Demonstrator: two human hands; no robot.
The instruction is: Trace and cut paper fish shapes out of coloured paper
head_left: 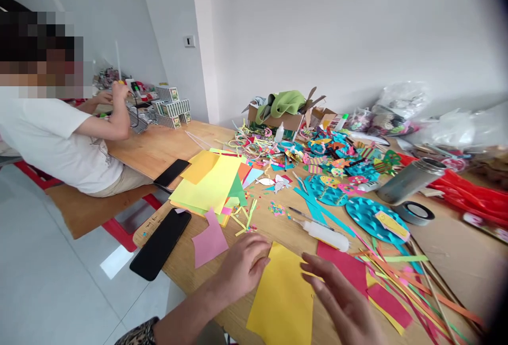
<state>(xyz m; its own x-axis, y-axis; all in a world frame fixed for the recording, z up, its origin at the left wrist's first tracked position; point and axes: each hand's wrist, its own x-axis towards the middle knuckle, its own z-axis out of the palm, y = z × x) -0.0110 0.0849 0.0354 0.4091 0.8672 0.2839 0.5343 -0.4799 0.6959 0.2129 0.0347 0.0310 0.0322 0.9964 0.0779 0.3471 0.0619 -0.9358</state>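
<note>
A sheet of yellow paper lies at the near edge of the wooden table. My left hand pinches the sheet's upper left corner between thumb and fingers. Over its right edge hovers my right hand, fingers apart and holding nothing. Just beyond the sheet is a white glue bottle lying on its side. Red paper rests beside my right fingers, and a pink paper scrap lies to the left of my left hand.
Black phones and stacked coloured paper lie to the left. Paper strips, blue paper plates, a tape roll and a steel bottle are on the right. A person sits at far left, hands raised.
</note>
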